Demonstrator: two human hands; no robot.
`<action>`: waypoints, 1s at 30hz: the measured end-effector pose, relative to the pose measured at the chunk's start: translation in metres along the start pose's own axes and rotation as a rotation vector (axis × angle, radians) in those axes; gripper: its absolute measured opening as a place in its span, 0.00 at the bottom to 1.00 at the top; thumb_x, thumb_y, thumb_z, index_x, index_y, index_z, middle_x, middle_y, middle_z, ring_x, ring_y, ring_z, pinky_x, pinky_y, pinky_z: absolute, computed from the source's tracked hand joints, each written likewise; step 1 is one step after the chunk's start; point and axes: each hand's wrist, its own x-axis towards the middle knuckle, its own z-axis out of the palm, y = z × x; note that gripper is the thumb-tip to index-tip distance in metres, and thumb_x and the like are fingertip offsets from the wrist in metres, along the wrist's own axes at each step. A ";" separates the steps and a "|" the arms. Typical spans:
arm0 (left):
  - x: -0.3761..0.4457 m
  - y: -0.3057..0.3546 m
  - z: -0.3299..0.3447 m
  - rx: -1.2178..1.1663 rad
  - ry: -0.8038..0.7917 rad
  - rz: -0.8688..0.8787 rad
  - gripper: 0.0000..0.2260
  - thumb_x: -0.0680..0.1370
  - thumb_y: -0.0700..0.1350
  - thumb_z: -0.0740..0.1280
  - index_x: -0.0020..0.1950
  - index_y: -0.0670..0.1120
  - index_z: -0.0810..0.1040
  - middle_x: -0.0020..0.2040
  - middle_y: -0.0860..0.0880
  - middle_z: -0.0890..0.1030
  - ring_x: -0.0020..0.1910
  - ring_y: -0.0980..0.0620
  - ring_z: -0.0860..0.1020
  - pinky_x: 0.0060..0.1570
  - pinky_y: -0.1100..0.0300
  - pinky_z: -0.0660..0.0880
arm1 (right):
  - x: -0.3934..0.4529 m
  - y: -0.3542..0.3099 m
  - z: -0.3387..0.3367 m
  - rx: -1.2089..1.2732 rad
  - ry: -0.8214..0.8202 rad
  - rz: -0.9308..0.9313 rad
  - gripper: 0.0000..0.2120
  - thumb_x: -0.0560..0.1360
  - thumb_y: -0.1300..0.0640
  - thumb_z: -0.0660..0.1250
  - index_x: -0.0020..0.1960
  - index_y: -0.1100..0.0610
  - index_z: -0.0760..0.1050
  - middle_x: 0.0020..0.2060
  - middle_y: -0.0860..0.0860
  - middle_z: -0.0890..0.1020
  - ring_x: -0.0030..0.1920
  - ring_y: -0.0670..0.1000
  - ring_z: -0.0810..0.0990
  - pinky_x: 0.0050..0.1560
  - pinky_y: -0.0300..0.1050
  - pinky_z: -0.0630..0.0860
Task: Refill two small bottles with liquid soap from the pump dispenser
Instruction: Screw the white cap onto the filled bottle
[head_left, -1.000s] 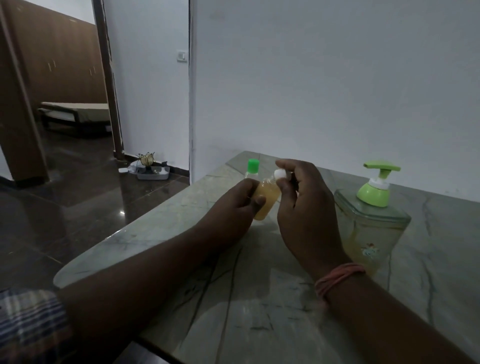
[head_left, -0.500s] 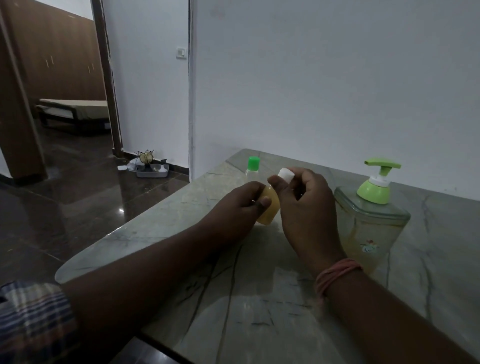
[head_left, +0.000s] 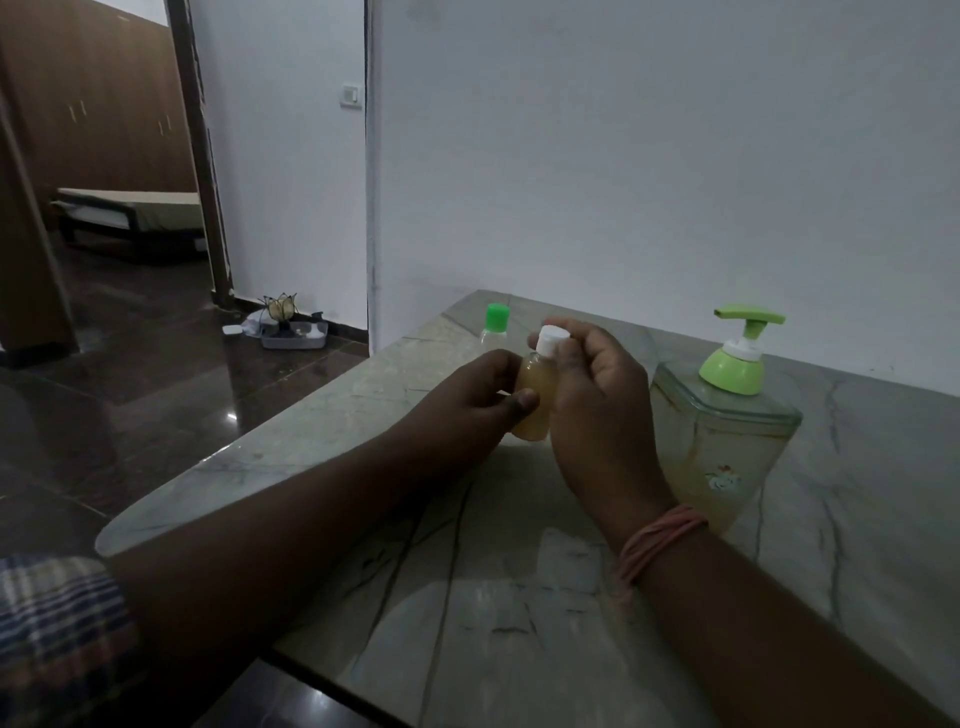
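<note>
A small bottle (head_left: 532, 389) full of amber soap stands nearly upright on the marble counter (head_left: 467, 597). My left hand (head_left: 483, 400) grips its body from the left. The thumb and fingers of my right hand (head_left: 597, 395) pinch its white cap (head_left: 549, 340), which sits on the bottle's neck. Behind my left hand stands a second small clear bottle (head_left: 493, 338) with a green cap; its lower part is hidden. To the right stands the clear pump dispenser (head_left: 727, 441) with a green pump head, holding a low level of yellowish soap.
A white wall runs along the back of the counter. The counter's left edge drops to a dark glossy floor, where a small tray with objects (head_left: 293, 332) lies by the doorway. A low bed (head_left: 130, 208) shows in the far room.
The bottle has come from a tilt to nearly upright. My right hand has shifted its grip on the white cap, with the fingers now more spread around it.
</note>
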 end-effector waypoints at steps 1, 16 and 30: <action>-0.001 0.000 0.000 -0.003 0.004 0.016 0.13 0.82 0.40 0.66 0.66 0.38 0.73 0.59 0.39 0.80 0.57 0.41 0.82 0.60 0.41 0.79 | 0.000 0.001 0.000 -0.001 0.003 -0.014 0.08 0.79 0.53 0.63 0.55 0.52 0.77 0.46 0.43 0.82 0.46 0.38 0.79 0.45 0.35 0.77; -0.003 0.002 -0.001 0.059 -0.001 0.135 0.12 0.82 0.36 0.65 0.65 0.36 0.75 0.56 0.40 0.82 0.54 0.45 0.82 0.56 0.49 0.80 | -0.002 0.000 0.006 -0.065 0.008 0.004 0.13 0.80 0.50 0.60 0.60 0.54 0.76 0.51 0.49 0.80 0.51 0.45 0.79 0.51 0.40 0.77; -0.002 -0.001 0.001 0.223 0.100 0.169 0.06 0.77 0.43 0.74 0.50 0.42 0.83 0.41 0.50 0.85 0.39 0.57 0.83 0.41 0.61 0.78 | 0.004 0.008 0.002 -0.194 0.016 0.039 0.13 0.80 0.50 0.59 0.58 0.56 0.76 0.48 0.50 0.80 0.50 0.49 0.78 0.54 0.50 0.76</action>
